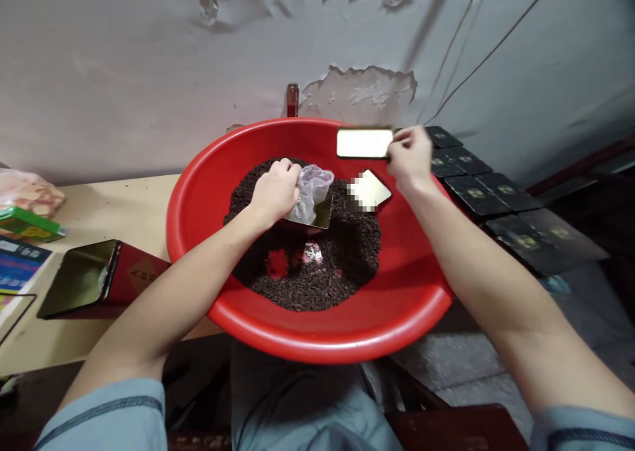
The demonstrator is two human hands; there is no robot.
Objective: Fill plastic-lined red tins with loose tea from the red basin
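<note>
A big red plastic basin (397, 305) sits in front of me, with a heap of dark loose tea leaves (342, 252) in it. My left hand (275, 190) is closed on a small tin with a clear plastic bag liner (313, 190), held over the leaves. My right hand (411, 157) is raised at the basin's far right rim and pinches a flat golden lid (364, 143). A pale square piece (374, 190) lies on the leaves between both hands.
A row of dark flat tin lids (489, 196) runs along the right. An open red tin (99, 279) lies on its side on the beige table (129, 206) at left, beside colourful packets (27, 206). A peeling wall stands behind.
</note>
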